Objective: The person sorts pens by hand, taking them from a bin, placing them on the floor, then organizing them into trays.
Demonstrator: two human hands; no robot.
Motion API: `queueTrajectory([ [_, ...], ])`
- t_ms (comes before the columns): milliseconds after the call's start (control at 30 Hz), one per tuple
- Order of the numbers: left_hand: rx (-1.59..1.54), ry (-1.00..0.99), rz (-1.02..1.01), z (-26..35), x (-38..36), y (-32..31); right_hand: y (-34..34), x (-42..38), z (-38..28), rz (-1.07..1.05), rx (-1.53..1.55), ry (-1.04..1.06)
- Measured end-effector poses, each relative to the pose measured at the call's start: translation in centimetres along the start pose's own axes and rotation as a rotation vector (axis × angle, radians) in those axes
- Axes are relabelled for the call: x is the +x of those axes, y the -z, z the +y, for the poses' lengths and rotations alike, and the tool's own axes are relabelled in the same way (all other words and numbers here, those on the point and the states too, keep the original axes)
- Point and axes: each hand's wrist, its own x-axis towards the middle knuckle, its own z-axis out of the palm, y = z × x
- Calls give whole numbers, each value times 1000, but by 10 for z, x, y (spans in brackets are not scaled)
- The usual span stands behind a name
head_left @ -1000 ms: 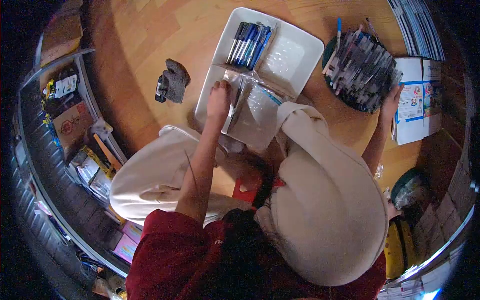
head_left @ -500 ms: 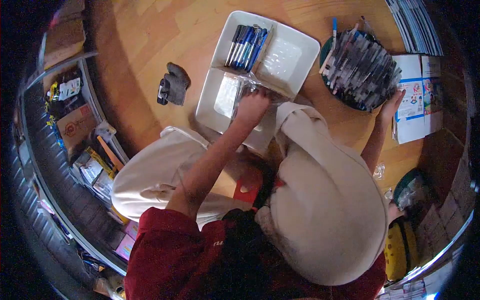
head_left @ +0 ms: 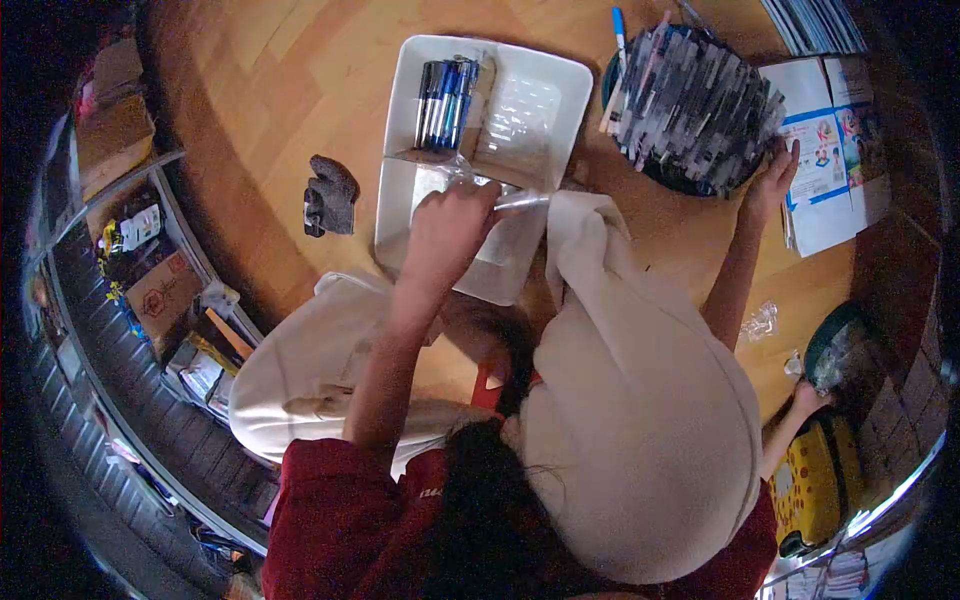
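My left hand (head_left: 455, 228) is closed, knuckles up, over the nearer part of the white tray (head_left: 392, 160), gripping a clear slender thing (head_left: 522, 200) that sticks out to the right; whether it is a pen or a bit of plastic I cannot tell. I pinch it near one end, I think, because so thin a piece needs only fingertips. The pens (head_left: 445, 105) lie side by side in the tray's far left compartment, presumably lined up so that they take little room and show their colours. The packed bundle (head_left: 695, 110) sits to the right of the tray, probably there to be within my other reach: my right hand (head_left: 768, 185) is by its outer edge, fingers loosely open, and whether it touches the bundle I cannot tell. My raised knee (head_left: 590, 215) comes close to the tray's near right side, while a dark grey object (head_left: 330, 197) lies left of the tray, apart from the handling.
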Motion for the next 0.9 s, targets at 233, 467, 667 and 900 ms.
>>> queueTrajectory([
  [233,-379,167,-125,31,59,84,1,-16,-53,67,-132,181],
  [467,-681,-578,192,132,108,-5,-32,-69,-110,-433,-157,174],
  [667,-760,-714,293,147,108,-33,-15,-48,-84,-196,166,-344],
  [900,-1034,-351,259,67,80,-11,-13,-4,-108,-352,-771,-152],
])
